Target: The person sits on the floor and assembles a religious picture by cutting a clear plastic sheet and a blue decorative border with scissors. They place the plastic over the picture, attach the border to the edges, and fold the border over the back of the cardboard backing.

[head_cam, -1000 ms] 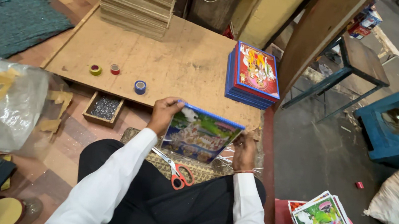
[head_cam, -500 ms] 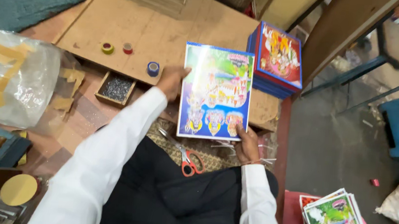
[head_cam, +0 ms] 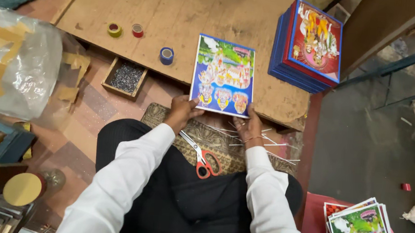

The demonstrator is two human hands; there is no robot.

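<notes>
Plywood board: both hands gripping colourful print.

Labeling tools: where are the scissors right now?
Head view: the red-handled scissors lie on the patterned mat at the person's lap, between the left hand and right hand.

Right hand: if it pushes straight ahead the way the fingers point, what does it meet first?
The right hand points away from the body, holding the near edge of the colourful print. Beyond that print lies bare wooden board; the way looks free, though depth is unclear.
</notes>
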